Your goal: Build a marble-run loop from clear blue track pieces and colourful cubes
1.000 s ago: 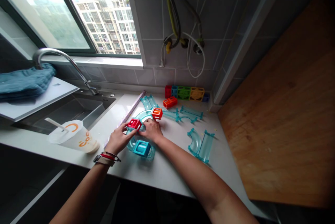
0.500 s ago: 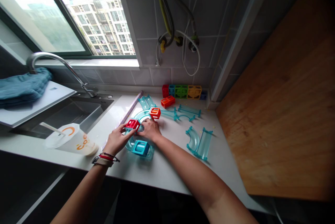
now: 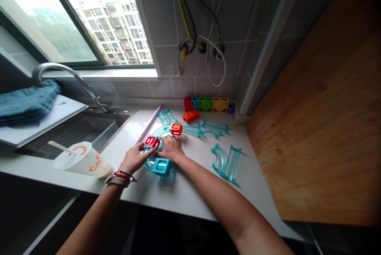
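Note:
My left hand (image 3: 135, 158) pinches a red open-frame block (image 3: 151, 142) between thumb and fingers. My right hand (image 3: 170, 147) is bent in close at the block's right side, fingers curled by the see-through teal curved track (image 3: 149, 162); what they grip is hidden. A blue block (image 3: 162, 166) sits at the near end of this track, and an orange block (image 3: 176, 128) stands just beyond my right hand. Behind it, a straight teal track (image 3: 190, 128) reaches to the right.
Loose teal tracks (image 3: 232, 163) lie at right. A row of coloured blocks (image 3: 206, 104) lines the wall, with an orange-red block (image 3: 191, 115) before it. A drink cup (image 3: 80, 160) lies tilted at left beside the sink (image 3: 119, 116). A wooden board (image 3: 324, 128) borders the right.
The view has shifted very slightly. Both hands stay at the red block, in nearly the same pose; the blue block looks turned a little.

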The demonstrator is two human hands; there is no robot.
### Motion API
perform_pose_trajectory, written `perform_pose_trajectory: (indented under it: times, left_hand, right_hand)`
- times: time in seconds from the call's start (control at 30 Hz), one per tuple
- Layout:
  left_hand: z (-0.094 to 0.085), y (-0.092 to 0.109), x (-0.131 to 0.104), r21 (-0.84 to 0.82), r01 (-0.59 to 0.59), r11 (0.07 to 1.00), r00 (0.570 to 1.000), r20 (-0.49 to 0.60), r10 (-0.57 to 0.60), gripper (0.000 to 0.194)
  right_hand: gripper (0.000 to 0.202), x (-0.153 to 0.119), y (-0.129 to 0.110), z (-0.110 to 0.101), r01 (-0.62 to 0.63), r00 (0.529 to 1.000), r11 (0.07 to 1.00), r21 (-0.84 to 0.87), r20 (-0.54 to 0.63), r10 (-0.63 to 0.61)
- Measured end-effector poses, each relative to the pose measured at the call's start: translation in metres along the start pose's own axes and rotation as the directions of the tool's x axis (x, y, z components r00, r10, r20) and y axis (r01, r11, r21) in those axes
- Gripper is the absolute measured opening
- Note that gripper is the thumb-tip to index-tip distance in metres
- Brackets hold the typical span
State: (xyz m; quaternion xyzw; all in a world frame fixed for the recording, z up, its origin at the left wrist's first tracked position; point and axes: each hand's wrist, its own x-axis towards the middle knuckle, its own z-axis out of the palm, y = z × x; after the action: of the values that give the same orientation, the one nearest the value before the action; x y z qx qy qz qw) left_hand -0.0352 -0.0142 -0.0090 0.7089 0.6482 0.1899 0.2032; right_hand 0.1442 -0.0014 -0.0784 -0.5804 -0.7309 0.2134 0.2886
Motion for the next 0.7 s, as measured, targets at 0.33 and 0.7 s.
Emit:
perform_pose_trajectory:
  times: [0.33,0.7]
  left_hand:
    - [-0.002,0.006,-0.031,-0.060,-0.054,0.997,0.976,-0.213,0.040,0.076]
    - [0.009,0.006,-0.086,0.137,-0.627,0.767,0.773,-0.008,0.634,0.064]
  right_hand:
    - [0.061,0.000,0.003,0.000,0.014,1.000,1.000,-0.009,0.022,-0.014]
    - [0.060,-0.001,0.010,-0.019,0.052,0.998,0.986,0.157,0.034,-0.058]
